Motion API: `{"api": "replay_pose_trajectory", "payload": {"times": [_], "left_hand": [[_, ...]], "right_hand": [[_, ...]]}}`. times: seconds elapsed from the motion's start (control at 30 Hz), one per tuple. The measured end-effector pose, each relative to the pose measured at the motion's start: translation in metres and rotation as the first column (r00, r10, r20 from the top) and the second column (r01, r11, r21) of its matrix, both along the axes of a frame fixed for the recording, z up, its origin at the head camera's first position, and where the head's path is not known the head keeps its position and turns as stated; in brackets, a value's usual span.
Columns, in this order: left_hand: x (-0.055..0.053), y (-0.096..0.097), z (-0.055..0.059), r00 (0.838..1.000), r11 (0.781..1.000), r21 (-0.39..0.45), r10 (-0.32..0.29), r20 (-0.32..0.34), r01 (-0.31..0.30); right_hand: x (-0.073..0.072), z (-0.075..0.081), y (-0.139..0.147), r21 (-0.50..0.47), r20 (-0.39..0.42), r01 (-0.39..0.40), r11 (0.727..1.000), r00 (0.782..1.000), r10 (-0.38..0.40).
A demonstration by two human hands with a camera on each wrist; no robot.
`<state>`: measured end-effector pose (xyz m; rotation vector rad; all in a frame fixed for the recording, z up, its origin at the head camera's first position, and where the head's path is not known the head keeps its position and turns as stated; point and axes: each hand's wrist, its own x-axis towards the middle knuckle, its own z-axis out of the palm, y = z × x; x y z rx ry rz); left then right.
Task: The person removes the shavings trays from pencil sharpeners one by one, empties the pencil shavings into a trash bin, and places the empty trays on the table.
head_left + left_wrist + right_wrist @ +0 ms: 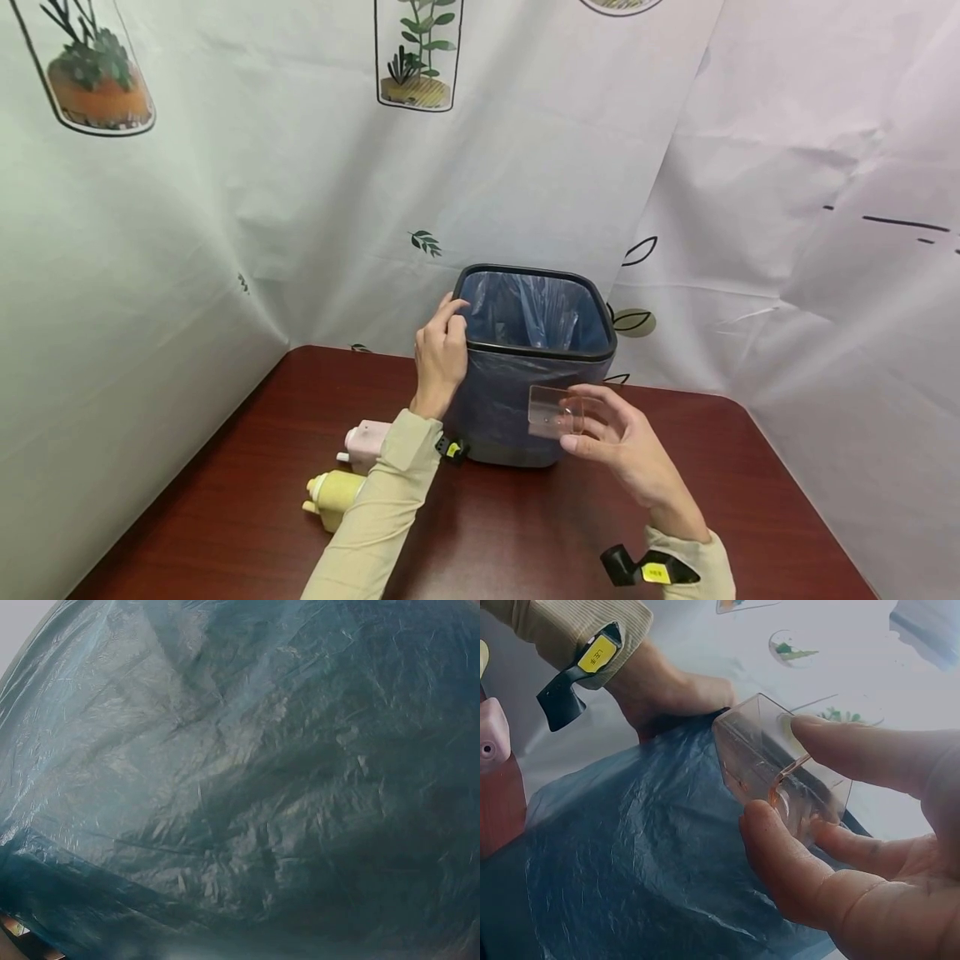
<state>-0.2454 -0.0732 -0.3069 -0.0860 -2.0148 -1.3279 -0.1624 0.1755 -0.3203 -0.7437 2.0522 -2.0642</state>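
A dark trash bin (495,408) lined with a thin bluish plastic bag stands upright on the table. My left hand (441,357) grips the left side of its black rim, the fingers bent over the edge. In front of the bin, my right hand (621,439) holds a small clear plastic box (546,410) with a pinkish edge. The right wrist view shows the thumb and fingers pinching this box (742,746), which looks see-through. Crinkled bag film (225,787) fills nearly all of the left wrist view, where the left hand's grip is hidden.
Left of the bin, a pink bottle-like object (367,442) and a yellow one (336,493) sit beside the left forearm, partly covered by it. The dark red table (525,533) meets white printed sheeting (315,208) at the back and sides.
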Motion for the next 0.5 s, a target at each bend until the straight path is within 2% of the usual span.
{"api": "replay_pose_trajectory", "payload": {"times": [0.27,0.5], "left_hand": [[-0.001,0.001,0.001,1.0,1.0,0.002,0.009,0.005,-0.009],[-0.001,0.001,0.0,1.0,1.0,0.005,0.013,0.003,-0.013]], "right_hand": [[-0.004,-0.004,0.002,0.003,0.025,-0.01,1.0,1.0,0.01],[-0.01,-0.011,0.002,0.006,0.009,-0.043,0.999,0.999,0.043]]}}
